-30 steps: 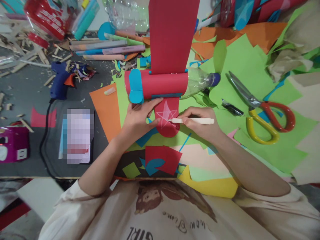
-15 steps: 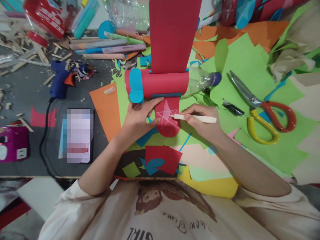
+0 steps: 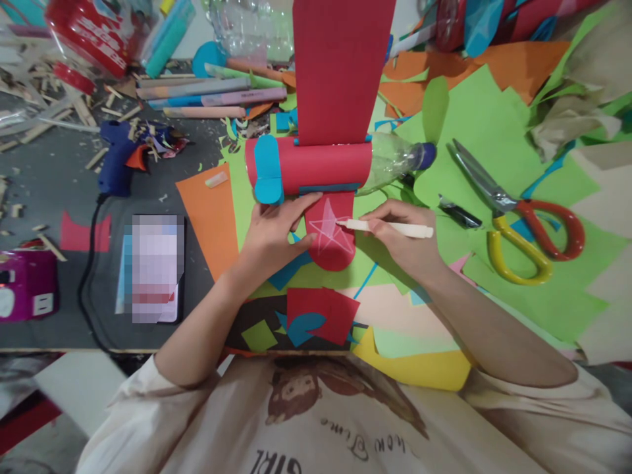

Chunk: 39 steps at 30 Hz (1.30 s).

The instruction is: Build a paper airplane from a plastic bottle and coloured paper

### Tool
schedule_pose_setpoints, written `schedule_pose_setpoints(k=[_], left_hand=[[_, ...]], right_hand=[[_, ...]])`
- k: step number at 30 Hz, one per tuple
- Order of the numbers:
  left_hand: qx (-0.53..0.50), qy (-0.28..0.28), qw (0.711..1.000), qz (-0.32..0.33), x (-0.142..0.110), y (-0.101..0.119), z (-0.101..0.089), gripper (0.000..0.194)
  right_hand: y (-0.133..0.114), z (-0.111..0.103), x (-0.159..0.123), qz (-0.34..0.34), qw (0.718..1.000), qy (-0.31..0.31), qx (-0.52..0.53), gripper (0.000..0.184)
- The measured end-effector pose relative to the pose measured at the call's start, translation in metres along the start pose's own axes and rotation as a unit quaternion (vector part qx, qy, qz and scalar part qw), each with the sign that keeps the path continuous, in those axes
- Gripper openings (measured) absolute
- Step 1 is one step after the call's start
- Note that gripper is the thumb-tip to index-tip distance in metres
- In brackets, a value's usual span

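A plastic bottle wrapped in red paper point(image 3: 326, 166) lies sideways in front of me, its clear neck and dark blue cap point(image 3: 428, 156) to the right. One long red paper wing point(image 3: 340, 72) reaches away from it; a shorter rounded wing point(image 3: 333, 257) points toward me. On the short wing is a white-outlined star point(image 3: 326, 227), partly filled in. My right hand point(image 3: 405, 237) pinches a white marker point(image 3: 395, 228), its tip at the star's right side. My left hand point(image 3: 279, 234) rests with fingers spread along the short wing's left edge and the bottle's underside.
Scissors with red and yellow handles point(image 3: 518, 210) lie right on green paper point(image 3: 498, 125). On the left are a blue glue gun point(image 3: 116, 158) with its cord, a phone point(image 3: 157, 268) and wood scraps. Several markers point(image 3: 217, 95) and a red-labelled jar point(image 3: 96, 33) are farther back.
My right hand and the marker have shifted slightly to the right and up across the star. My left hand and the bottle stay nearly in place.
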<state>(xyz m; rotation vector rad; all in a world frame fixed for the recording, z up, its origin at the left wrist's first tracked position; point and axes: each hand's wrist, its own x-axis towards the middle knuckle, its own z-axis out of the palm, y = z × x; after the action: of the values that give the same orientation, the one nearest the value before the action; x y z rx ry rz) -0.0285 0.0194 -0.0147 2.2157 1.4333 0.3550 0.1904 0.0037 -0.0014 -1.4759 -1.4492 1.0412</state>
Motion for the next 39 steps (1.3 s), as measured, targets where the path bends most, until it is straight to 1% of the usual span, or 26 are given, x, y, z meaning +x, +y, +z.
schedule_pose_setpoints(k=[2, 9, 17, 19, 23, 26, 29, 35, 39], left_hand=[[-0.001, -0.001, 1.0, -0.002, -0.0003, 0.0001, 0.0001, 0.053], [0.001, -0.007, 1.0, -0.011, -0.0004, 0.0001, -0.0004, 0.054], [0.003, -0.006, 1.0, -0.004, 0.0002, 0.0004, -0.0009, 0.052], [0.001, -0.003, 1.0, -0.004, 0.0003, 0.0003, -0.0005, 0.052], [-0.005, -0.002, 1.0, -0.005, 0.0004, 0.0004, -0.0005, 0.053], [-0.005, -0.003, 1.0, -0.005, -0.0002, 0.0004, -0.0008, 0.053], [-0.003, -0.001, 1.0, -0.008, -0.0007, 0.0002, -0.0008, 0.053], [0.0, -0.003, 1.0, -0.006, -0.0002, -0.0009, -0.0002, 0.053], [0.0, -0.004, 1.0, -0.005, -0.0002, -0.0006, -0.0003, 0.053]], right_hand=[[-0.0008, 0.0003, 0.0004, 0.001, 1.0, -0.003, -0.01, 0.012], [-0.0046, -0.0016, -0.0005, 0.001, 0.999, -0.045, -0.023, 0.012], [0.0029, -0.0028, 0.0002, -0.012, 0.996, -0.094, -0.002, 0.015], [0.0035, -0.0027, 0.0, -0.01, 0.997, -0.081, 0.001, 0.014], [0.0026, -0.0013, -0.0005, 0.0, 1.0, -0.014, -0.004, 0.014], [0.0023, 0.0002, -0.0006, 0.0, 1.0, 0.006, -0.009, 0.015], [0.0017, 0.0004, -0.0005, -0.002, 1.0, 0.001, -0.011, 0.015], [-0.0013, -0.0016, -0.0007, 0.0, 0.999, -0.039, -0.029, 0.012], [-0.0007, -0.0016, -0.0012, 0.002, 0.998, -0.064, -0.01, 0.013]])
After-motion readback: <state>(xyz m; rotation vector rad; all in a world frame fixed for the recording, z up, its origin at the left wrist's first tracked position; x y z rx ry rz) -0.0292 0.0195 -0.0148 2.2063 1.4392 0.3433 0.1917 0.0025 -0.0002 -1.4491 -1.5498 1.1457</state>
